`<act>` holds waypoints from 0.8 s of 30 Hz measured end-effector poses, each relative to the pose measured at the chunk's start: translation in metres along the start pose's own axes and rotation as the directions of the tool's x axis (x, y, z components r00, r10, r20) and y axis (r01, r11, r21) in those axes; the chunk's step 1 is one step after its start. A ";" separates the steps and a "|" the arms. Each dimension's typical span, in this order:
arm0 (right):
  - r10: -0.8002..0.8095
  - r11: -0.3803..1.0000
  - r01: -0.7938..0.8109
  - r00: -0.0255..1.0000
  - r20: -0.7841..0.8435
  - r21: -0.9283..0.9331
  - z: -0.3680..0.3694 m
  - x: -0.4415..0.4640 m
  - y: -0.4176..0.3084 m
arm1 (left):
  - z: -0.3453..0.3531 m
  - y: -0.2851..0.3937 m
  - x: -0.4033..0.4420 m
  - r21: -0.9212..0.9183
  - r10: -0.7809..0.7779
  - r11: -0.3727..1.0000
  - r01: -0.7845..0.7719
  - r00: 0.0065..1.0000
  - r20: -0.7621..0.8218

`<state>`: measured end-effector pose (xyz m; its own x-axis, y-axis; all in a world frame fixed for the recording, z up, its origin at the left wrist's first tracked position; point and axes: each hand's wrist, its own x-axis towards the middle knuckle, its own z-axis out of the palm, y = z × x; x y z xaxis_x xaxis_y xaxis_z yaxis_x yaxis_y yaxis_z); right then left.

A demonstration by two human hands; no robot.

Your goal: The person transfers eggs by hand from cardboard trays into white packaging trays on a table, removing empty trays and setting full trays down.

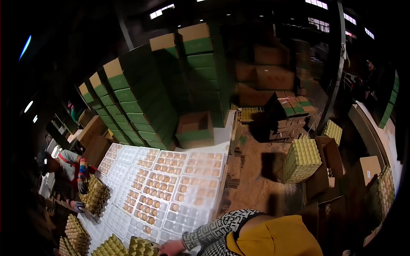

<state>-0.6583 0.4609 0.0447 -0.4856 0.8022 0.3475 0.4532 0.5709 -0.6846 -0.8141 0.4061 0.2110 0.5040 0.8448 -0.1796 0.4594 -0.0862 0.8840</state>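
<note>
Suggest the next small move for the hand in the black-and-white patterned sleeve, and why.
Probably grasp the olive moulded-pulp egg tray and lift it slightly: the hand is right beside it and no eggs show clearly in its cups, while the white plastic tray just beyond has many unfilled cups. Whether the fingers already grip is hard to see.

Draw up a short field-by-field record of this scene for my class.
Worktop: white trays, many cells holding eggs
Near hand: patterned sleeve, beside a yellowish egg tray; grip unclear
Co-worker's hands: at a stack of moulded trays
Behind: stacked green-and-brown cartons, an open box
Right: tall stack of yellowish trays
</note>
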 end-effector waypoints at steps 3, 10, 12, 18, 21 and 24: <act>-0.220 0.917 0.222 0.974 0.044 -0.331 0.062 -0.010 0.014 | 0.085 0.015 0.053 -0.060 0.062 0.997 -0.050 0.973 0.222; -0.216 0.888 0.178 0.976 -0.042 -0.425 0.122 0.004 0.026 | 0.169 -0.006 0.117 -0.194 0.006 0.979 0.058 0.949 0.315; -0.211 0.906 0.214 0.976 0.047 -0.366 0.104 0.000 0.010 | 0.128 -0.031 0.112 -0.287 -0.036 0.953 0.101 0.974 0.225; 0.115 0.993 -0.113 0.977 0.180 -0.021 -0.014 -0.017 -0.063 | -0.014 -0.078 0.006 -0.500 -0.068 0.865 -0.049 0.975 -0.214; 0.101 0.995 -0.100 0.994 0.045 -0.016 -0.076 -0.054 -0.050 | 0.013 0.009 0.000 -0.543 -0.211 0.839 0.049 0.947 -0.241; 0.539 0.742 -0.388 0.830 -0.141 0.547 -0.097 -0.124 0.005 | 0.054 0.009 0.011 -0.546 -0.324 0.825 0.147 0.914 -0.243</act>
<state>-0.5238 0.3812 0.0607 -0.0533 0.9985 0.0102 0.1161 0.0164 -0.9931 -0.7646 0.3857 0.1937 0.1338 0.9287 -0.3458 0.0537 0.3417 0.9383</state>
